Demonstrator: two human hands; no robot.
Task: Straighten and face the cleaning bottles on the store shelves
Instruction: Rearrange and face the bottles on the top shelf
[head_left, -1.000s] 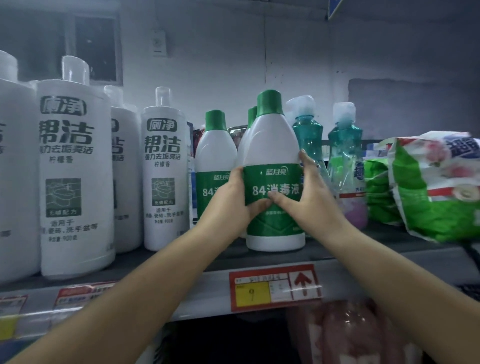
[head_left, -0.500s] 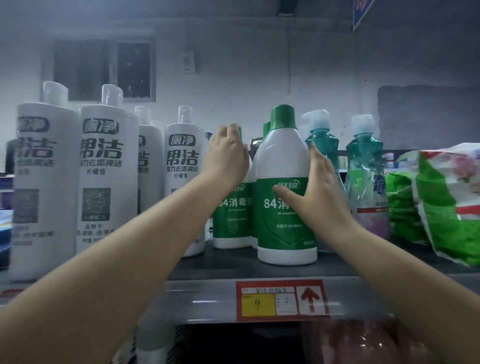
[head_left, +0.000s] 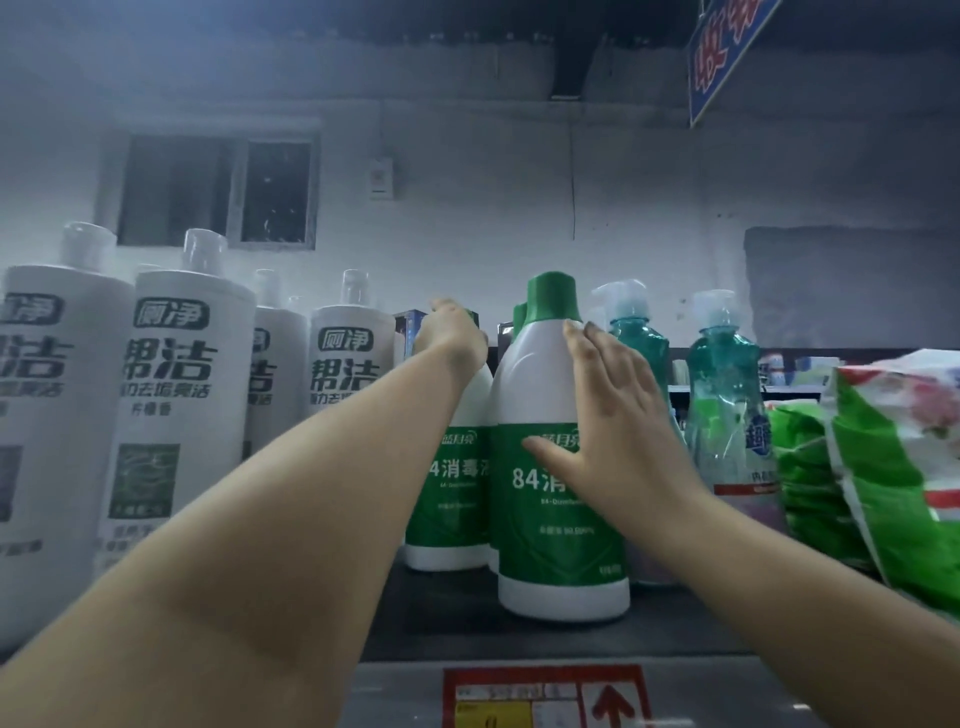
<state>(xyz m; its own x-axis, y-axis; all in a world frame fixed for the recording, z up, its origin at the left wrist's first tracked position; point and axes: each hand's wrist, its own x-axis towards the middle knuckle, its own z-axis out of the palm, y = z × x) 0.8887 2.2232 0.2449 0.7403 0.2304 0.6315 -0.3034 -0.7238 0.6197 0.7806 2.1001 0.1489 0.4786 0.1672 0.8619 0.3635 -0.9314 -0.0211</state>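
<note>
The dark store shelf (head_left: 675, 644) carries the stock at its front edge, with a red and yellow price tag (head_left: 545, 699) on the rail below. Largest on it are the tall white plastic toilet-cleaner bottles with clear caps (head_left: 176, 395), ranked along the left; their labels face out. On the far right lie soft green and white printed detergent bags (head_left: 904, 467), slumped and overhanging the edge.

The item in hand is the front white plastic disinfectant bottle with green cap and green label (head_left: 550, 519), upright near the shelf lip, label forward. The right hand (head_left: 618, 415) lies against its right flank, fingers straight and spread, thumb across the label; it presses, it does not clasp. The left hand (head_left: 452, 332) reaches to the cap of the second white and green disinfectant bottle (head_left: 452, 499) just behind and left; its fingers curl over the top, though whether they grip the cap cannot be told.

Recommended: draw the rear bottle forward level with the front one, turning by the neck, while the right palm steadies its neighbour (they stand almost touching). Obstructions: two teal translucent pump bottles (head_left: 727, 405) close on the right.
</note>
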